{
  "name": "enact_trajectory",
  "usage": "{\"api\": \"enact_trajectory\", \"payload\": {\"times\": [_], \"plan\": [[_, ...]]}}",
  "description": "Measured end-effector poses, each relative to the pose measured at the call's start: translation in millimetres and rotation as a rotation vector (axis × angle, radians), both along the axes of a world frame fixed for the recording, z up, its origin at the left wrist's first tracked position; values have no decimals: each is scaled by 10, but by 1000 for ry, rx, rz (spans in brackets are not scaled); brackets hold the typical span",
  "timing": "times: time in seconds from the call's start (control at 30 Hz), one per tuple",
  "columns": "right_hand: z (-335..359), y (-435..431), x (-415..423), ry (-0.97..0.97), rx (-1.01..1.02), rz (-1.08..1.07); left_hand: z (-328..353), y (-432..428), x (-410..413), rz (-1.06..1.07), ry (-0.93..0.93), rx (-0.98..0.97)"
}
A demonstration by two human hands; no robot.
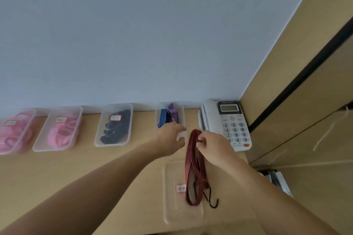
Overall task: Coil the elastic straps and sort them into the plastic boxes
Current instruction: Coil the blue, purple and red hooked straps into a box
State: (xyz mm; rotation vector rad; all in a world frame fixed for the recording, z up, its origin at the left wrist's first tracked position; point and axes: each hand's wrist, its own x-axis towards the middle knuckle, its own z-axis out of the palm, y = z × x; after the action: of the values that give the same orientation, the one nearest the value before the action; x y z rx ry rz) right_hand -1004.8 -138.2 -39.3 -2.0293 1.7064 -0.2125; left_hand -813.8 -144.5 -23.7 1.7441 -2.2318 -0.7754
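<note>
The right hand (212,146) pinches the top of a red strap (192,168) with thumb and fingers. The strap's long loops reach down over a clear lid (173,210) on the desk (114,177). A black hook (214,204) is at the strap's low end. The left hand (169,137) is at the near end of a box (181,114) with blue and purple straps inside. It is blurry, so I cannot tell if it grips. Further left are a box of black straps (98,137) and two boxes of pink straps (41,139). A phone (229,124) is on the right.
</note>
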Motion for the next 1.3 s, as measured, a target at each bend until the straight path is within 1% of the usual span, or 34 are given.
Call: {"api": "enact_trajectory", "payload": {"times": [0.1,0.2,0.4,0.6,0.67,0.73,0.8,0.93,1.03,1.1,1.17,1.2,1.27,1.3], "plan": [[-103,229,-114,38,166,45,-68,301,-132,78,33,99],[-243,419,-127,84,245,87,-132,559,-221,160,66,175],[-414,600,-182,66,203,-11,-173,914,-246,261,71,237],[-532,701,-224,-83,217,-100,-211,994,-274,228,58,271],[-547,680,-206,-129,280,-155,-216,977,-291,189,59,272],[-547,679,-201,-217,367,-242,-212,948,-297,153,61,263],[-545,681,-225,-293,413,-313,-184,906,-293,127,69,254],[-192,609,-278,-453,451,-363,-49,784,-265,69,44,184],[264,510,-321,-555,418,-368,172,669,-276,11,44,42],[600,467,-343,-696,395,-368,392,580,-295,-45,55,-81],[928,460,-349,-840,388,-336,641,489,-317,-111,95,-203],[1079,457,-351,-882,358,-303,776,442,-333,-142,129,-259],[1370,467,-344,-928,264,-247,1056,364,-361,-159,216,-326],[1512,482,-337,-948,213,-233,1199,337,-369,-142,259,-325]]}}
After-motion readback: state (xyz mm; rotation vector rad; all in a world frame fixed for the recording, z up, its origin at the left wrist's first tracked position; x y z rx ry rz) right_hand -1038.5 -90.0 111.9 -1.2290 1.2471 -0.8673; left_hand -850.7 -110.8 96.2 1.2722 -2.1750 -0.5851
